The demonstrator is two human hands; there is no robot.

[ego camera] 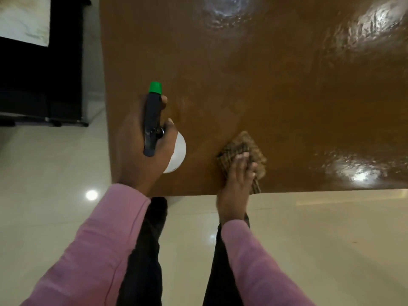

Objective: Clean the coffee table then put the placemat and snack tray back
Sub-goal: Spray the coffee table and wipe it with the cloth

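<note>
right hand (pixel 236 173) flat, fingers straight, pressing folded brown checked cloth (pixel 245 149) at near edge of glossy brown wooden coffee table (pixel 265 85) | left hand (pixel 141 151) clamped round white plastic spray bottle (pixel 152 120), black head, green nozzle pointing away | most tabletop lies beyond and right of cloth, right hand nearer | placemat, snack tray out of view

Left hand (pixel 141 157): sprayer (pixel 152 120) (right hand (pixel 234 186): cloth (pixel 242 144))

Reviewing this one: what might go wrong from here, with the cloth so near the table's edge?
1. The cloth under the right hand reaches the table's near edge; a stroke toward the body may drag it off.
2. The left hand holds the bottle by the table's corner; if the grip slipped, it might fall to the hard floor.
</note>
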